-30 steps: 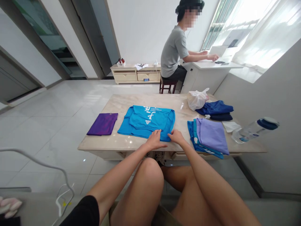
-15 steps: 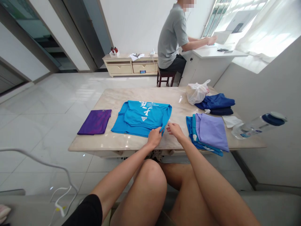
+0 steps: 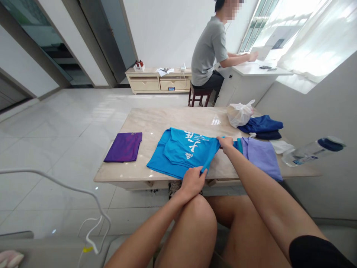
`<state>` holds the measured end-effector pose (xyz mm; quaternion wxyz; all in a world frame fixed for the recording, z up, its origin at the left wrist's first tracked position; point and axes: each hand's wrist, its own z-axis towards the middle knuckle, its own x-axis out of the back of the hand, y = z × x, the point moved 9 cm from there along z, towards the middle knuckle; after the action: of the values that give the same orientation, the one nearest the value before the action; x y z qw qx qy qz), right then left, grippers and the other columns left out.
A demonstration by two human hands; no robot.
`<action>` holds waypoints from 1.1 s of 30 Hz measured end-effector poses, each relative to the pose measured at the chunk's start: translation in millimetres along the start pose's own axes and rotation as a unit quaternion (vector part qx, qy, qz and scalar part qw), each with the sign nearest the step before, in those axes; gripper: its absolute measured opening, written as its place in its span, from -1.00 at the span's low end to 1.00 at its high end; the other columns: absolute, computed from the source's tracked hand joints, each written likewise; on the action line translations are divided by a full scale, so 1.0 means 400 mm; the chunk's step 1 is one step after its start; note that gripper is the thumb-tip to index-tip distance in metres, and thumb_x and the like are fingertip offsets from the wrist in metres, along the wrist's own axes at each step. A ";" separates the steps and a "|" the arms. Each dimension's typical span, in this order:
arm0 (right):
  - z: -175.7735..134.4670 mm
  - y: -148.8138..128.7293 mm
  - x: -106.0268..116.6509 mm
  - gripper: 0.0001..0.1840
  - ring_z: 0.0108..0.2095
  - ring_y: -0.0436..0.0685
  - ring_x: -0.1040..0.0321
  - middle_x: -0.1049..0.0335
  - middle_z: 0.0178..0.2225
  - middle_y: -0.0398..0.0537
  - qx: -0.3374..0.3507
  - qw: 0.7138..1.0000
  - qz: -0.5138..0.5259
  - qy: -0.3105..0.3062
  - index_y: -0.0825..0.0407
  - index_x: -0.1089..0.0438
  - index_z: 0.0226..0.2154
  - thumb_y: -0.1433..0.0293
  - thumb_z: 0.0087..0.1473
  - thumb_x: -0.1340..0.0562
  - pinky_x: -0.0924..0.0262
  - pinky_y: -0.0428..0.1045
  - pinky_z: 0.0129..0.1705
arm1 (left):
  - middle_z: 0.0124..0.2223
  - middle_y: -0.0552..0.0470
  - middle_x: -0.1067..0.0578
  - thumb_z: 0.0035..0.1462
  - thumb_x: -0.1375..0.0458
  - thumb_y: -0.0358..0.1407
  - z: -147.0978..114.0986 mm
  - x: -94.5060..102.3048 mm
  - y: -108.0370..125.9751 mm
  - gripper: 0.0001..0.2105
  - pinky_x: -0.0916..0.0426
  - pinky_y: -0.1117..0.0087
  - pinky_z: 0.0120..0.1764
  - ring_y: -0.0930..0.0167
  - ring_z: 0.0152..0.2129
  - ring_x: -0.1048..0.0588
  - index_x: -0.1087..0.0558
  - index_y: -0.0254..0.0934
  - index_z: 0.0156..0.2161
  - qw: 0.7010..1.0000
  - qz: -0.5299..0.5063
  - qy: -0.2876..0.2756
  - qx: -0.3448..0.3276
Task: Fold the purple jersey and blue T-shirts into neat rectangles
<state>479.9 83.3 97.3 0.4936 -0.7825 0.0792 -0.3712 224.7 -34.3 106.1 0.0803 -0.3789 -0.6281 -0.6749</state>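
A bright blue T-shirt [image 3: 178, 149] with white lettering lies partly folded on the marble-topped table [image 3: 156, 117]. My left hand [image 3: 194, 181] pinches its near right corner at the table's front edge. At the far right corner, my right hand [image 3: 225, 143] grips the cloth, fingers closed and that side pulled taut. To the left rests a folded purple garment [image 3: 123, 147], apart from the shirt. Just beyond my right hand sits a stack of folded clothes with a lavender piece [image 3: 262, 156] on top; my right forearm covers part of it.
Dark blue clothing [image 3: 262, 124] and a white plastic bag [image 3: 240, 113] occupy the far right of the table. A clear bottle [image 3: 309, 153] and white tissue [image 3: 281, 146] are at the right end. Another person [image 3: 209, 52] sits at a white desk. A white cable [image 3: 69, 188] hangs at left.
My right hand has moved from beside the near corner to the far right corner and taken hold there. The shirt's right side is drawn out and turned slightly. The camera view has shifted.
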 end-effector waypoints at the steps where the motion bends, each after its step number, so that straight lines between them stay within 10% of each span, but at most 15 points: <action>1: 0.004 -0.038 -0.017 -0.82 -0.35 0.20 -0.55 -0.55 -0.33 0.08 0.002 1.000 -0.003 0.005 0.11 -0.53 -0.21 0.37 0.15 -0.43 -0.54 -0.01 -0.46 | -0.40 -0.07 -0.59 0.45 -0.05 -0.12 -0.012 0.027 -0.027 -0.61 -0.20 0.30 -0.33 0.26 -0.44 -0.50 -0.34 -0.17 -0.45 1.000 -0.012 0.021 0.010; 8: -0.038 -0.290 -0.350 -0.83 -0.53 0.10 -0.51 -0.45 -0.56 -0.07 0.088 0.992 -0.024 -0.090 0.08 -0.47 -0.45 0.45 0.18 -0.38 -0.50 -0.08 -0.42 | -0.51 0.11 -0.39 0.30 -0.14 0.14 -0.066 0.225 -0.342 -0.55 -0.40 0.36 -0.40 0.35 -0.53 -0.44 -0.41 -0.20 -0.40 0.942 -0.243 0.190 0.134; 14: -0.118 -0.297 -0.589 -0.87 -0.31 0.14 -0.60 -0.58 -0.38 0.02 0.108 0.970 -0.061 -0.209 0.10 -0.49 -0.33 0.37 0.19 -0.39 -0.53 -0.05 -0.24 | -0.24 -0.09 -0.62 0.32 -0.16 -0.20 -0.095 0.383 -0.531 -0.80 -0.52 0.21 -0.11 0.19 -0.26 -0.63 -0.54 -0.24 -0.07 0.951 -0.031 0.264 0.154; 20: -0.164 -0.138 -0.452 -0.91 0.15 0.40 -0.50 -0.64 -0.16 0.17 0.149 0.945 -0.211 -0.199 0.04 -0.50 -0.35 0.47 0.07 -0.41 -0.39 0.00 0.07 | 0.10 -0.30 -0.57 0.35 -0.12 -0.31 -0.039 0.410 -0.545 -0.73 -0.44 0.04 0.20 0.08 0.07 -0.58 -0.48 -0.29 0.10 0.962 0.104 0.241 0.077; 26: -0.191 0.032 -0.319 -0.84 -0.29 0.24 -0.60 -0.55 -0.44 0.09 -0.001 0.972 -0.167 -0.167 0.09 -0.47 -0.34 0.37 0.20 -0.41 -0.44 -0.04 -0.27 | 0.18 -0.39 -0.55 0.28 -0.23 -0.29 0.155 0.415 -0.512 -0.67 -0.33 0.09 0.28 0.02 0.25 -0.47 -0.46 -0.36 0.10 0.974 0.027 0.179 0.139; 33: -0.162 0.104 -0.379 -0.73 -0.46 0.04 -0.43 -0.50 -0.40 -0.05 -0.107 0.980 -0.065 -0.154 0.06 -0.42 -0.16 0.24 0.28 -0.43 -0.33 -0.11 -0.46 | -0.42 -0.09 -0.59 0.05 -0.46 -0.17 0.324 0.405 -0.540 -0.74 -0.43 0.29 -0.28 0.05 -0.22 -0.64 -0.51 -0.26 -0.31 0.962 -0.091 0.118 0.226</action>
<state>339.5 90.6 2.1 0.3880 -0.8822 -0.0091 -0.2665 38.4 185.6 25.4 0.1758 -0.2093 -0.7824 -0.5596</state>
